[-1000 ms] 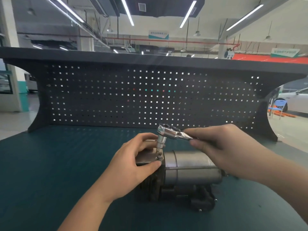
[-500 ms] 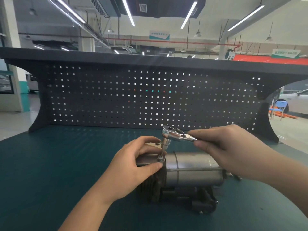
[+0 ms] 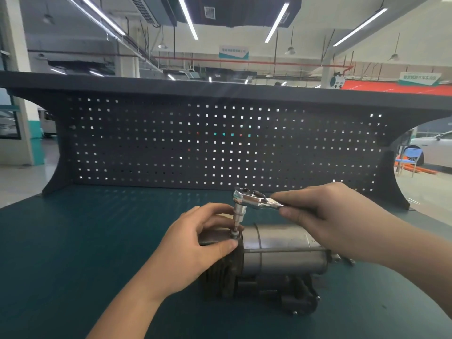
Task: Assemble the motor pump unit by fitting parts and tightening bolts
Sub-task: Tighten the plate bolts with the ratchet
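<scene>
The motor pump unit (image 3: 281, 250) lies on its side on the green bench: a silver motor cylinder, dark finned housing at its left end, black base below. My left hand (image 3: 195, 245) curls over the finned end and grips it, thumb close to a small bolt (image 3: 234, 234) on top. A chrome ratchet wrench (image 3: 252, 199) stands over that bolt, its socket extension reaching down onto it. My right hand (image 3: 327, 216) grips the ratchet's handle, which is mostly hidden in the fist.
A dark pegboard back panel (image 3: 220, 148) with a shelf on top closes off the far side of the bench. The green bench mat (image 3: 85, 241) stretches wide to the left and in front of the unit.
The ratchet head has shifted slightly right and its socket has settled down onto the bolt. My left fingers have spread a little over the housing.
</scene>
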A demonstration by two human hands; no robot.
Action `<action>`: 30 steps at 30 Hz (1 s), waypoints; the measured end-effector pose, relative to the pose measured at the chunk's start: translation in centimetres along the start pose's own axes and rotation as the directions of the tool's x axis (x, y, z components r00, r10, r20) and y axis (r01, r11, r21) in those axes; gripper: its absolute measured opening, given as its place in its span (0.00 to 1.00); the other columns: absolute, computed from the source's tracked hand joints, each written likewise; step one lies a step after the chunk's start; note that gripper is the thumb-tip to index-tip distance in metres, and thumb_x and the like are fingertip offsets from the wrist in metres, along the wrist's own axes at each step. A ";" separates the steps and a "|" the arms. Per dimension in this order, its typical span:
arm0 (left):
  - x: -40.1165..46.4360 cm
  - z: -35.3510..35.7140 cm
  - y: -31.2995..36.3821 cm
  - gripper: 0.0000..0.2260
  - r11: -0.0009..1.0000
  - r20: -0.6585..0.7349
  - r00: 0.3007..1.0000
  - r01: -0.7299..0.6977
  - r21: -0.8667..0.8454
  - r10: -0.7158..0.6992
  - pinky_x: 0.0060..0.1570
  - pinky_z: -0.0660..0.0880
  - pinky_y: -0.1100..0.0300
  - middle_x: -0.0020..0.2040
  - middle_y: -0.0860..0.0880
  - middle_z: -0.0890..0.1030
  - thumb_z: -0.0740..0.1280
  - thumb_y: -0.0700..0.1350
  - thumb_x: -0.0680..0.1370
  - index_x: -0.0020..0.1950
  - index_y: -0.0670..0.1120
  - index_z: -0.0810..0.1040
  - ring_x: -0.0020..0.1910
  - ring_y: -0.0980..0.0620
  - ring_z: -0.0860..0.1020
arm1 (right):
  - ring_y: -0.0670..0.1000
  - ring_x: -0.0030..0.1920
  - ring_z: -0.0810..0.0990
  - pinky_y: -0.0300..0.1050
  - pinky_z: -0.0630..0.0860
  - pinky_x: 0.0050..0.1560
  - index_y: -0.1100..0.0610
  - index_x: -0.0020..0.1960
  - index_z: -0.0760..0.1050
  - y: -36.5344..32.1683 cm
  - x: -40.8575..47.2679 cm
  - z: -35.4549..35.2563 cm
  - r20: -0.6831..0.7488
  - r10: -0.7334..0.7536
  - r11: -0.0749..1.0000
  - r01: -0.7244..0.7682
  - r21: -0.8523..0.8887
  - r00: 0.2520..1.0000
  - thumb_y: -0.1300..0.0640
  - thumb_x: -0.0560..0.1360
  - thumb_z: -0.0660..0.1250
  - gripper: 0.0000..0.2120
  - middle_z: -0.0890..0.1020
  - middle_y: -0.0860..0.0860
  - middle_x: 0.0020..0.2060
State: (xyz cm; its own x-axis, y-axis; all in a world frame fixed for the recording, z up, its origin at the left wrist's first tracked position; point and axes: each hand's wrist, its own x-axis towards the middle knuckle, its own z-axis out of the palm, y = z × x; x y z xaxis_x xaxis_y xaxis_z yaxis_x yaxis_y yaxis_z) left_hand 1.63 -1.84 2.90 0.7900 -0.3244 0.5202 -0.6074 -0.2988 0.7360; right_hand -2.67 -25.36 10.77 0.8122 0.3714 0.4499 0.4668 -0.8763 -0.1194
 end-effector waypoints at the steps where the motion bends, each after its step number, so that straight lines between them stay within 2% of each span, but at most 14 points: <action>1: 0.0 0.0 0.0 0.20 1.000 -0.005 1.000 -0.009 0.005 0.009 0.64 0.71 0.47 0.54 0.61 0.83 0.70 0.58 0.67 0.57 0.69 0.74 0.62 0.53 0.77 | 0.47 0.49 0.82 0.48 0.77 0.53 0.23 0.55 0.55 0.0 0.2 -0.2 0.017 -0.001 1.000 0.001 -0.002 1.000 0.34 0.70 0.50 0.14 0.84 0.42 0.48; 5: 0.1 0.8 0.5 0.15 0.996 -0.092 0.992 -0.089 0.008 0.090 0.60 0.75 0.52 0.50 0.57 0.83 0.69 0.61 0.68 0.55 0.65 0.78 0.56 0.57 0.80 | 0.48 0.48 0.82 0.49 0.78 0.52 0.24 0.55 0.59 -0.2 0.9 -1.5 0.113 -0.016 0.997 0.024 -0.069 0.993 0.35 0.71 0.51 0.13 0.84 0.44 0.48; 10: 1.0 2.6 1.4 0.11 0.992 -0.336 0.934 -0.104 0.071 0.122 0.46 0.79 0.52 0.36 0.59 0.84 0.68 0.64 0.68 0.48 0.64 0.81 0.40 0.57 0.82 | 0.41 0.30 0.75 0.33 0.73 0.38 0.33 0.60 0.73 -1.2 1.9 -2.5 0.185 -0.008 1.000 0.012 -0.019 0.983 0.43 0.76 0.62 0.13 0.80 0.40 0.32; 13: 1.0 2.7 1.5 0.06 0.995 -0.339 0.936 -0.087 0.048 0.098 0.43 0.78 0.56 0.35 0.60 0.84 0.68 0.59 0.71 0.44 0.61 0.83 0.37 0.60 0.82 | 0.42 0.26 0.77 0.31 0.72 0.29 0.36 0.70 0.65 -0.9 2.3 -3.2 0.315 0.013 0.971 -0.087 0.222 0.949 0.48 0.76 0.66 0.25 0.81 0.46 0.29; 15: 1.0 2.6 1.4 0.07 0.996 -0.330 0.940 -0.076 0.044 0.086 0.44 0.76 0.57 0.35 0.61 0.84 0.67 0.60 0.71 0.43 0.61 0.83 0.38 0.60 0.82 | 0.50 0.34 0.83 0.36 0.76 0.33 0.41 0.71 0.68 0.2 2.0 -3.9 0.431 -0.063 0.775 -0.228 0.590 0.900 0.59 0.77 0.67 0.26 0.84 0.53 0.35; 17: 0.9 2.6 1.5 0.07 0.998 -0.327 0.943 -0.055 0.028 0.062 0.45 0.77 0.56 0.35 0.60 0.84 0.67 0.61 0.71 0.42 0.62 0.83 0.38 0.60 0.82 | 0.65 0.50 0.83 0.50 0.81 0.43 0.57 0.68 0.73 1.9 1.1 -3.3 0.453 -0.326 0.372 -0.328 0.868 0.830 0.67 0.75 0.62 0.22 0.82 0.68 0.49; 19: 0.9 2.6 1.5 0.07 0.999 -0.324 0.945 -0.036 0.008 0.037 0.45 0.78 0.54 0.35 0.59 0.84 0.68 0.60 0.72 0.41 0.61 0.84 0.37 0.59 0.82 | 0.78 0.62 0.69 0.66 0.71 0.61 0.73 0.69 0.64 1.9 -0.2 -1.9 0.295 -0.491 -0.130 -0.404 0.906 0.819 0.74 0.77 0.46 0.21 0.66 0.81 0.60; 21: 0.8 2.6 1.6 0.07 1.000 -0.305 0.952 -0.027 0.005 0.027 0.46 0.79 0.51 0.35 0.59 0.84 0.69 0.60 0.73 0.42 0.60 0.83 0.37 0.60 0.82 | 0.80 0.65 0.61 0.69 0.64 0.66 0.76 0.70 0.59 1.6 -1.7 0.0 0.191 -0.380 -0.324 -0.324 0.889 0.905 0.75 0.79 0.39 0.22 0.59 0.82 0.63; 23: 0.8 2.5 1.6 0.08 1.000 -0.289 0.957 -0.021 -0.020 0.015 0.49 0.79 0.50 0.37 0.59 0.85 0.68 0.62 0.73 0.44 0.60 0.84 0.40 0.60 0.83 | 0.73 0.67 0.66 0.64 0.69 0.64 0.70 0.70 0.64 1.1 -2.4 3.1 0.023 -0.367 -0.371 -0.170 0.913 0.930 0.73 0.81 0.46 0.20 0.65 0.76 0.66; 24: 0.8 2.5 1.5 0.09 0.999 -0.285 0.958 -0.017 -0.032 0.008 0.50 0.79 0.49 0.38 0.59 0.85 0.67 0.62 0.72 0.45 0.61 0.83 0.41 0.59 0.83 | 0.68 0.66 0.70 0.59 0.72 0.61 0.65 0.69 0.67 0.5 -2.6 4.5 -0.068 -0.371 -0.345 -0.070 0.936 0.926 0.72 0.81 0.50 0.19 0.69 0.72 0.65; 25: 0.8 2.5 1.6 0.10 0.999 -0.280 0.960 -0.012 -0.042 0.000 0.50 0.79 0.48 0.38 0.58 0.85 0.66 0.62 0.71 0.46 0.61 0.84 0.42 0.58 0.83 | 0.62 0.61 0.77 0.52 0.76 0.56 0.58 0.65 0.71 -0.3 -2.9 5.5 -0.163 -0.314 -0.154 0.120 0.981 0.935 0.69 0.80 0.56 0.15 0.77 0.66 0.61; 27: 0.8 2.5 1.5 0.10 0.998 -0.264 0.964 -0.010 -0.057 -0.005 0.51 0.79 0.47 0.39 0.57 0.85 0.66 0.61 0.71 0.45 0.60 0.84 0.43 0.56 0.84 | 0.45 0.43 0.83 0.33 0.76 0.43 0.44 0.50 0.76 -2.3 -2.6 5.9 -0.448 -0.079 0.532 0.418 0.736 0.891 0.53 0.76 0.67 0.05 0.85 0.45 0.45; 28: 0.8 2.5 1.5 0.10 0.997 -0.253 0.967 -0.012 -0.073 -0.007 0.51 0.79 0.48 0.40 0.56 0.86 0.67 0.60 0.71 0.45 0.60 0.84 0.44 0.56 0.84 | 0.40 0.38 0.80 0.27 0.72 0.40 0.41 0.45 0.76 -3.1 -2.3 5.9 -0.568 -0.057 0.728 0.423 0.539 0.821 0.47 0.75 0.68 0.01 0.82 0.38 0.39; 30: 0.7 2.5 1.6 0.08 0.992 -0.254 0.967 -0.027 -0.125 -0.006 0.49 0.78 0.53 0.40 0.56 0.86 0.68 0.56 0.70 0.46 0.59 0.84 0.44 0.58 0.84 | 0.38 0.33 0.76 0.25 0.67 0.37 0.45 0.42 0.78 -4.6 -1.6 6.2 -0.707 -0.037 0.820 0.426 0.383 0.707 0.43 0.76 0.65 0.08 0.76 0.37 0.32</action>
State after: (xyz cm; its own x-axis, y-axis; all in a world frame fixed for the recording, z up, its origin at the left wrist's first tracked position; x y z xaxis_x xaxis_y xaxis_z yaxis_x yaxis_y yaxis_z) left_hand 1.05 -4.79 3.33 0.7889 -0.0842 0.6087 -0.6131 -0.1755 0.7703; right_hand -3.97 -20.05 5.08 0.3094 0.0780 0.9477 0.8627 -0.4423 -0.2453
